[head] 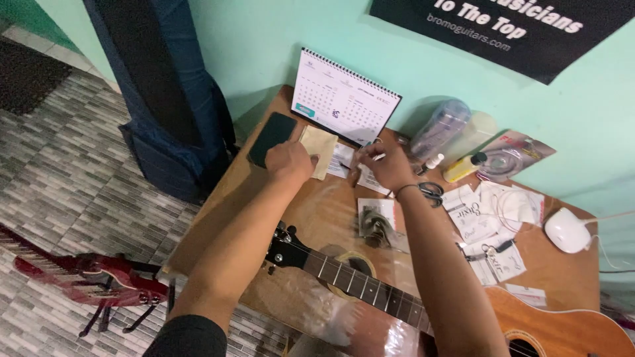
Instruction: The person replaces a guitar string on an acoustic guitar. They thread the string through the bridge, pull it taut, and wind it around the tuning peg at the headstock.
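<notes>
My left hand (289, 160) rests, fingers curled, on a tan paper envelope (319, 144) that lies next to a dark phone (272, 137) at the far side of the wooden table (218, 198). My right hand (385, 165) hovers over small white packets (370, 180), fingers pinched on a thin white piece; what it is I cannot make out. A dark band circles that wrist. An acoustic guitar (555, 324) lies across the table under my forearms, its black headstock (286, 250) pointing left. A small clear bag with metal parts (376, 221) lies between my arms.
A desk calendar (344, 99) leans on the green wall. Scissors (431, 192), a yellow bottle (463, 166), a clear plastic container (442, 127), string packets (483, 215) and a white mouse (567, 230) fill the right side. A blue guitar bag (165, 99) and a red electric guitar (86, 277) stand left.
</notes>
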